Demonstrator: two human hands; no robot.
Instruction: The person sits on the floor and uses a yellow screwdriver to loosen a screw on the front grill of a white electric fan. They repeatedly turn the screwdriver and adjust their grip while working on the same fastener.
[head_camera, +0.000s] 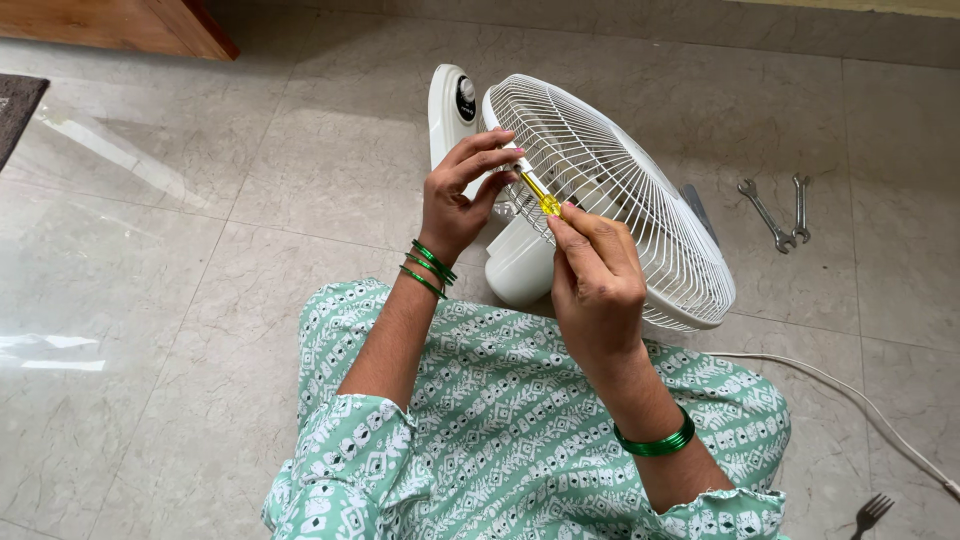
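Observation:
A white table fan lies tilted on the floor in front of my knees, its wire grille facing up and right. My right hand grips a yellow-handled screwdriver, whose metal tip points up-left at the grille's rim. My left hand pinches the rim of the grille right where the tip meets it. Green bangles sit on both wrists. The fan's white base with a dark knob stands behind my left hand.
Two metal spanners lie on the tiled floor right of the fan. A white power cord runs off to the lower right, near a fork. A wooden furniture edge is at top left.

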